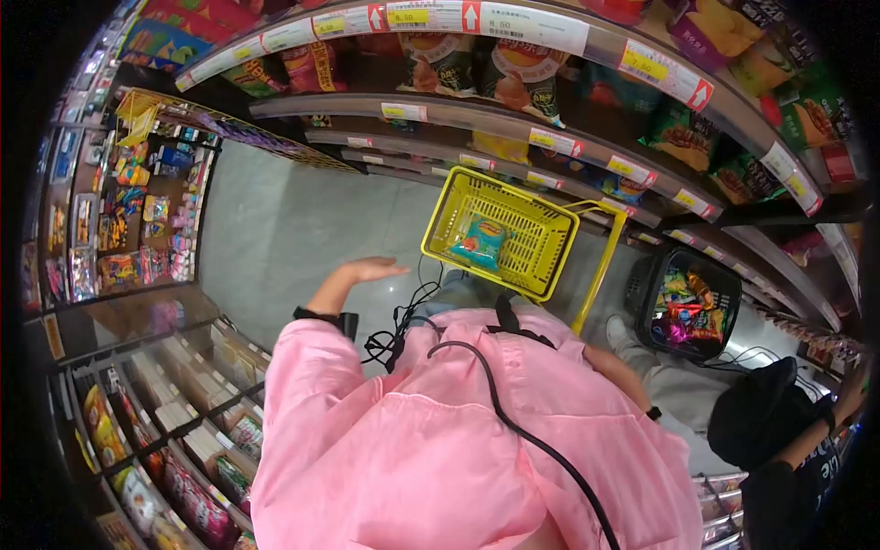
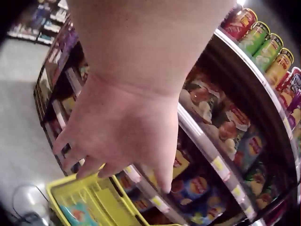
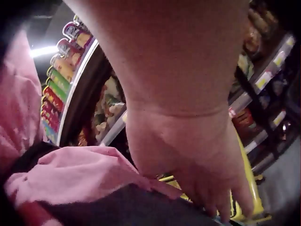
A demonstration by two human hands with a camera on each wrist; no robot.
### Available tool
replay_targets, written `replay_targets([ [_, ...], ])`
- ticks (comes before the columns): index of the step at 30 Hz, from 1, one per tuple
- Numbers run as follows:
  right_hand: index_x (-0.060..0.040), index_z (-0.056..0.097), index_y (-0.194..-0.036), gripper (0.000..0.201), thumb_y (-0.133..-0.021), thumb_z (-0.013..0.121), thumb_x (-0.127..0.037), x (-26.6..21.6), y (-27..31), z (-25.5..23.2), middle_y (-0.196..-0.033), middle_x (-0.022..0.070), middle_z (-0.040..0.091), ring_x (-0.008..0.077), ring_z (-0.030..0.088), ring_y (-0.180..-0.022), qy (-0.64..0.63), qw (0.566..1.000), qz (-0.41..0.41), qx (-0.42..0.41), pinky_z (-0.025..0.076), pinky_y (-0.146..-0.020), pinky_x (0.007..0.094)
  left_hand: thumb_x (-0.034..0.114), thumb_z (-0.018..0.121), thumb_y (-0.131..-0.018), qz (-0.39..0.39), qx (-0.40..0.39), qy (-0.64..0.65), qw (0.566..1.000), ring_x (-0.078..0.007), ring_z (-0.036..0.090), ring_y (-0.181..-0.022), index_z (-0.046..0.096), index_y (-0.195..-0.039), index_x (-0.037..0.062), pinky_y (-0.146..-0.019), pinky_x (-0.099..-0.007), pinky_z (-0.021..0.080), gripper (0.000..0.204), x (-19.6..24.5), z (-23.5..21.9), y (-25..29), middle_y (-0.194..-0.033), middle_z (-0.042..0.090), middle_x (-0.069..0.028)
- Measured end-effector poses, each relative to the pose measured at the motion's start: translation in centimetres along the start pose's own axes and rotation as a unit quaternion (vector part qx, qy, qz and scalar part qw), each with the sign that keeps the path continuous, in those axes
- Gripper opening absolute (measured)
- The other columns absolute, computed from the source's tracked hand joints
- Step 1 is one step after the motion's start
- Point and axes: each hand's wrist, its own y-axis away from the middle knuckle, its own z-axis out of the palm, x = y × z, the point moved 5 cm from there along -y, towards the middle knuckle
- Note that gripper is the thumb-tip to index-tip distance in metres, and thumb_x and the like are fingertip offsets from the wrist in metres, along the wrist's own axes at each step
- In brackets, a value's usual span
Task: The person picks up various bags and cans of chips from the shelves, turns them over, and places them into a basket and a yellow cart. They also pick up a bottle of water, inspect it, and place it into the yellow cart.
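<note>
My left hand [image 1: 369,269] is held out to the side with straight fingers and nothing in it. In the left wrist view its palm and spread fingers stand out in front of the snack shelves, partly overlapping the basket. My right hand [image 3: 193,160] hangs low beside the pink shirt [image 1: 495,431], fingers loosely extended downward and partly hidden by cloth. Right beside that hand runs the long yellow handle [image 3: 249,176] of the yellow shopping basket [image 1: 431,220]. This basket stands on the floor before me, with a teal snack bag [image 1: 482,242] lying inside.
Shelves of snack bags [image 1: 527,73] curve across the front. A black basket [image 1: 643,302] holding several colourful packets sits to the right, near another person [image 1: 779,431] dressed in black. Loose cables [image 1: 394,330] hang by my left side. Grey floor [image 1: 284,220] stretches away to the left.
</note>
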Motion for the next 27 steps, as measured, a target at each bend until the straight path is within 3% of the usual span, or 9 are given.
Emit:
replay_targets([
  [3,-0.0057,0.029,-0.122,0.064,-0.079,0.028,-0.053,-4.2,4.3,1.7,-0.117,0.0099,0.041,0.023,0.043,-0.102,0.014,0.994,0.079,0.072,0.032,-0.086,0.0311,0.05,0.036,-0.078,-0.019,-0.131,0.198,0.971,-0.0223,0.021,-0.12,0.027,-0.123,0.002,-0.097,-0.0292,0.016,0.067,-2.2,2.1,2.6,-0.128,0.025,-0.0134],
  [5,-0.0042,0.025,-0.124,0.06,-0.081,0.032,-0.045,-5.1,2.4,1.9,-0.117,0.0104,0.041,0.0219,0.044,-0.101,0.023,0.982,-0.08,0.172,0.032,-0.086,0.0299,0.048,0.037,-0.079,0.116,-0.072,0.191,0.972,-0.0219,0.025,-0.118,0.027,-0.123,0.0033,-0.096,-0.0289,0.019,0.064,-1.2,3.3,2.4,-0.127,0.028,-0.0113],
  [7,-0.0033,0.024,-0.124,0.054,-0.082,0.035,-0.035,-8.6,2.5,2.0,-0.118,0.0122,0.04,0.0222,0.039,-0.107,0.095,0.914,-0.191,0.345,0.028,-0.09,0.029,0.046,0.038,-0.08,0.214,-0.031,0.221,0.951,-0.0211,0.027,-0.116,0.028,-0.123,0.0041,-0.095,-0.0284,0.02,0.061,1.1,3.4,2.0,-0.126,0.03,-0.0096],
  [9,-0.0026,0.027,-0.123,0.05,-0.083,0.037,-0.031,-14.3,5.8,3.2,-0.121,0.0136,0.036,0.023,0.032,-0.113,0.018,0.885,-0.286,0.366,0.023,-0.093,0.0298,0.043,0.037,-0.081,0.274,-0.007,0.291,0.917,-0.02,0.029,-0.115,0.029,-0.123,0.0046,-0.095,-0.0276,0.021,0.057,4.1,2.5,2.4,-0.126,0.031,-0.0082],
  [10,-0.0023,0.028,-0.122,0.048,-0.083,0.037,-0.028,-16.5,7.3,3.6,-0.123,0.0143,0.034,0.0234,0.028,-0.116,-0.02,0.865,-0.333,0.376,0.02,-0.095,0.0301,0.042,0.036,-0.082,0.282,-0.07,0.304,0.907,-0.0195,0.028,-0.116,0.029,-0.123,0.0046,-0.095,-0.0275,0.021,0.056,5.3,2.1,3.3,-0.126,0.031,-0.0082],
  [13,-0.0028,0.032,-0.12,0.044,-0.085,0.033,-0.03,-16.7,5.9,4.7,-0.124,0.0127,0.033,0.0223,0.026,-0.117,0.238,0.788,-0.451,0.345,0.015,-0.097,0.032,0.04,0.033,-0.084,0.276,-0.236,0.29,0.886,-0.0181,0.022,-0.119,0.029,-0.123,0.0048,-0.096,-0.0269,0.017,0.053,6.0,1.8,4.4,-0.128,0.027,-0.0077],
  [16,-0.0039,0.035,-0.119,0.044,-0.086,0.028,-0.032,-13.7,1.4,8.5,-0.124,0.0105,0.033,0.0215,0.025,-0.117,0.11,0.925,-0.355,0.077,0.012,-0.097,0.0337,0.044,0.028,-0.083,0.228,-0.298,0.24,0.895,-0.0175,0.022,-0.118,0.028,-0.123,0.0063,-0.096,-0.0273,0.018,0.056,2.3,3.5,1.9,-0.128,0.027,-0.0064],
  [21,-0.0059,0.035,-0.119,0.046,-0.086,0.024,-0.036,-14.3,1.3,9.4,-0.125,0.0095,0.031,0.022,0.021,-0.119,0.125,0.927,-0.344,0.075,0.011,-0.097,0.0328,0.051,0.02,-0.081,0.191,-0.308,0.243,0.9,-0.0166,0.023,-0.117,0.025,-0.125,0.0087,-0.095,-0.0279,0.018,0.061,-1.1,3.5,0.4,-0.128,0.026,-0.0043],
  [27,-0.0079,0.033,-0.121,0.048,-0.085,0.025,-0.038,-13.6,0.9,9.0,-0.128,0.0094,0.027,0.0222,0.018,-0.12,0.101,0.943,-0.312,0.065,0.01,-0.098,0.0326,0.057,0.012,-0.08,0.191,-0.31,0.249,0.897,-0.0159,0.021,-0.118,0.024,-0.126,0.0098,-0.096,-0.0289,0.015,0.067,-0.6,2.0,0.4,-0.13,0.022,-0.0035],
])
